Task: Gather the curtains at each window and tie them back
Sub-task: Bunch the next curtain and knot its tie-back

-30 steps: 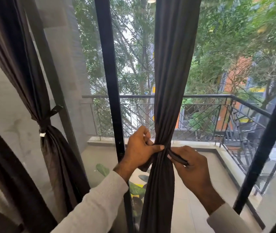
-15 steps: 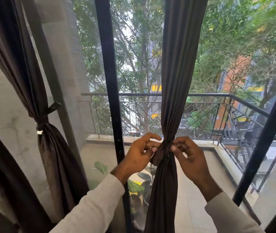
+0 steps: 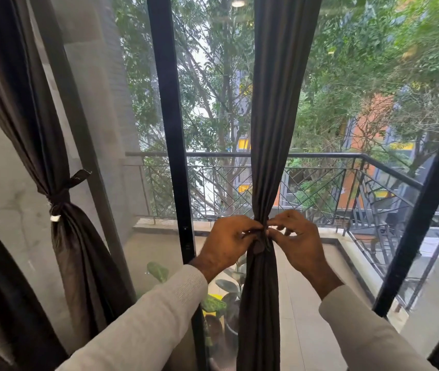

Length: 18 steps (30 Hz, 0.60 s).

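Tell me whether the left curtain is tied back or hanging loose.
Tied back. The left curtain is cinched at mid-height by a dark tie, with the fabric flaring out again below it.

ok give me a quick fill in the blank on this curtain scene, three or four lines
1. Both hands pinch the tie around the ____ curtain.
2. The left curtain is already ____ back with a strip.
3. The left hand and right hand meet at the tie, level with the balcony ____.
4. Below the hands, outside the glass, stand potted ____.

Missing words: middle; tied; railing; plants
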Motion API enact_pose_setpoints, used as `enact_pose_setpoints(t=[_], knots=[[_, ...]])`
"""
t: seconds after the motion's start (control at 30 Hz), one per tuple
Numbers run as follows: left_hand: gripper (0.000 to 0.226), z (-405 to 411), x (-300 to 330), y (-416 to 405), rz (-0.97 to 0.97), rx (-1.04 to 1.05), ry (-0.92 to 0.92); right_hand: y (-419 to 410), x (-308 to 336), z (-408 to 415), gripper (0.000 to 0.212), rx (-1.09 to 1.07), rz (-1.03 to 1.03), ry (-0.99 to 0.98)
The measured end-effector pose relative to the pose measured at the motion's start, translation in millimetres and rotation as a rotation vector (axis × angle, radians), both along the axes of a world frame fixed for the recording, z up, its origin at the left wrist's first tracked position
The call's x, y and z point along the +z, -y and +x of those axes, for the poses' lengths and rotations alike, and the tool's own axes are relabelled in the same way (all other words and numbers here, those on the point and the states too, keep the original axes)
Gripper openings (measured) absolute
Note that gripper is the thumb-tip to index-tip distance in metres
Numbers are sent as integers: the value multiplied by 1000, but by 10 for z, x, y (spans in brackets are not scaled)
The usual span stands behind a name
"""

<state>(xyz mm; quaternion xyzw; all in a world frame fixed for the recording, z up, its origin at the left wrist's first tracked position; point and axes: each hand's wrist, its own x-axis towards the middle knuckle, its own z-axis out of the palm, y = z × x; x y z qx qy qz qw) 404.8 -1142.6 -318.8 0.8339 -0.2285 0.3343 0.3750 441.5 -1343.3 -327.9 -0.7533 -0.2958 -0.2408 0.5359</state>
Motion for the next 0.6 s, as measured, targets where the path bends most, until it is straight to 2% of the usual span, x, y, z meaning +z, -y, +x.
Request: enact_pose_setpoints(t=[0.07, 0.17, 0.27, 0.33, 0.43, 0.53, 0.6], knots=[[16, 23, 54, -2, 62, -2, 108, 37, 23, 48, 31, 0, -51, 27], [14, -35, 102, 50, 78, -37, 256, 66, -22, 27, 34, 9, -14, 14], [18, -106, 140, 183, 92, -120, 347, -64, -106, -130, 24, 107, 239, -179], [22, -131, 165, 247, 92, -170, 329, -170, -191, -227, 22, 203, 475, -332], [22, -166, 232, 289, 41, -151, 197, -259, -280, -405, 26, 170, 602, -427], [9, -171, 322, 351, 27, 11, 204, -318, -243, -587, 28, 203, 786, -555], [2, -178, 392, 399, 34, 113, 235, -327, -183, -657, 29, 154, 822, -520]])
